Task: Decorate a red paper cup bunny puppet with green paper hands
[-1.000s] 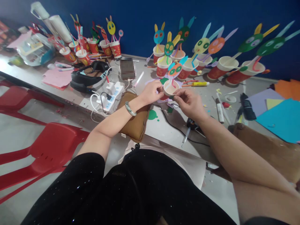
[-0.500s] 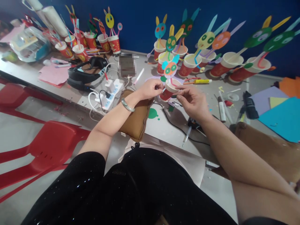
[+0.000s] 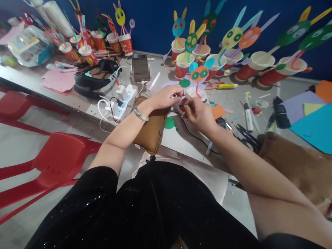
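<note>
A red and white paper cup [image 3: 194, 92] leans between my hands, with an orange paper face [image 3: 198, 73] with blue ears standing up from it. My left hand [image 3: 168, 96], a bangle on its wrist, is closed at the cup's left side. Its fingertips are partly hidden there. In front of the cup, my right hand [image 3: 199, 112] pinches a small dark green piece [image 3: 181, 105], its fingertips close to the cup wall. A green paper circle [image 3: 184, 83] lies behind my left hand, and a green paper cutout [image 3: 170, 122] lies on the table below it.
Several cups with paper animal faces, such as a yellow one [image 3: 232, 37], line the back. A power strip [image 3: 127, 100], a headset [image 3: 94, 77] and a brown cushion [image 3: 151, 129] are on the left. Scissors [image 3: 245, 138], markers and coloured paper [image 3: 315, 126] lie to the right.
My right hand has moved left and down across the front of the cup, uncovering an orange paper scrap and scissors. My left hand stays at the cup. The view has shifted slightly.
</note>
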Tool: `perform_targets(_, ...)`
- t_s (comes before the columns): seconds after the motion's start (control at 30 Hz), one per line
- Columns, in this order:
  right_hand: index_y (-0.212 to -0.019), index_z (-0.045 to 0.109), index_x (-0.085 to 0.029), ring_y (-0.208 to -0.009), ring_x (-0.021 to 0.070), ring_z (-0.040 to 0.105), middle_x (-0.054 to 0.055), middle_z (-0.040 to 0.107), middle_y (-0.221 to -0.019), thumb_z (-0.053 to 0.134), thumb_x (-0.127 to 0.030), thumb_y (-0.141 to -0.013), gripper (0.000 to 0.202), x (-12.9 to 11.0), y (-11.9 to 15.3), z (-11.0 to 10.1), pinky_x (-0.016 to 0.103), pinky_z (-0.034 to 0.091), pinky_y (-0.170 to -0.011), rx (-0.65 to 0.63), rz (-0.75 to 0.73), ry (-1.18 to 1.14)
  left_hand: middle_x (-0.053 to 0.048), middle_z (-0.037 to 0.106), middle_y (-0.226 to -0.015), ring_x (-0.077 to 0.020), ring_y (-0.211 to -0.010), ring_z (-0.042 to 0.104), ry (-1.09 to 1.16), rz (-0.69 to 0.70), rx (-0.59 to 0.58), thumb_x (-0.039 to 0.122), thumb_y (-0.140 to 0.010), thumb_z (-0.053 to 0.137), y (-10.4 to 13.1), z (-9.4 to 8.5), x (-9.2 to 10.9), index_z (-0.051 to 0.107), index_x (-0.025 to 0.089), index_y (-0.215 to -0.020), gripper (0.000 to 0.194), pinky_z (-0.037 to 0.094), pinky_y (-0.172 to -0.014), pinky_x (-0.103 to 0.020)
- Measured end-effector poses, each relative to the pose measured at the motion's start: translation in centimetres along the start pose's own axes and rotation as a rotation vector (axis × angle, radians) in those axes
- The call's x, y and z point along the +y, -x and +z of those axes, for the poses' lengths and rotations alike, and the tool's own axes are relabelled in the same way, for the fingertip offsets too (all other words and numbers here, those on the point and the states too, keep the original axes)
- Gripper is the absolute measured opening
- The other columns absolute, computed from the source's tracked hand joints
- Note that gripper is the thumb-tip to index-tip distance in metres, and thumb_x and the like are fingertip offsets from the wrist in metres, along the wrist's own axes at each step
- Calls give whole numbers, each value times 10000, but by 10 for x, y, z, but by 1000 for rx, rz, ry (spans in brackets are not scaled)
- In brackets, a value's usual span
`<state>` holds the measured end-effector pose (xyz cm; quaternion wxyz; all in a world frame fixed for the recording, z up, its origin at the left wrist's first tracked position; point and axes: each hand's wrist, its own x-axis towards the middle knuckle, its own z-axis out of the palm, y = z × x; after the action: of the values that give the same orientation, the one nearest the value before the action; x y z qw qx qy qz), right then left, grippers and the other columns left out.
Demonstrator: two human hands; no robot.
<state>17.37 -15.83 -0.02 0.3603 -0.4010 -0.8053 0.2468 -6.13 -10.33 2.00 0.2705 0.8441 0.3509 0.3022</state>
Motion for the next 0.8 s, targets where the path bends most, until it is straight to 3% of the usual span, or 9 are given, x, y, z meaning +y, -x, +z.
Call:
perform_targets(0.17, -1076, 602, -281, -664, 233, 707, 29, 750, -777, 593, -419, -1096, 139, -9, -6, -2, 405, 587, -744, -3, 121, -1, -109, 782, -1035, -296, -1010, 709, -35, 65, -25, 654, -1070, 599, 2, -2, -3, 633, 272, -860, 437, 582, -1001, -461)
perform_targets(0.3, -1079, 604, -279, -706, 249, 726, 29, 737, -761, 590, -452, -1103, 175, -14, -11, -3, 413, 583, -765, 11, 137, 31, -112, 782, -1053, -306, -1034, 718, -33, 82, -15, 712, -1060, 589, 2, 1, -4, 662, 261, -911, 481, 579, -1010, -465)
perform_targets(0.43, -1042, 615, -293, -752, 274, 729, 24, 718, -735, 595, -508, -1097, 223, -12, -16, -2, 437, 573, -814, 46, 128, 125, -105, 781, -1053, -312, -1049, 722, -30, 86, 10, 708, -1052, 608, 4, 3, -5, 662, 259, -917, 472, 575, -1026, -475)
perform_targets(0.6, -1051, 635, -292, -714, 282, 697, 37, 695, -723, 545, -552, -1105, 280, -9, -18, 2, 432, 529, -758, 50, 141, 160, -101, 792, -1063, -314, -1046, 733, -41, 82, 15, 646, -1049, 630, 5, 2, -5, 675, 263, -918, 407, 585, -1016, -487)
perform_targets(0.8, -1094, 654, -277, -792, 321, 727, 75, 727, -799, 531, -510, -1111, 264, -6, -20, 6, 461, 543, -802, 74, 193, 244, -116, 803, -1105, -325, -1070, 745, -62, 104, -12, 594, -1056, 619, 6, 1, -7, 695, 259, -960, 357, 589, -1029, -494)
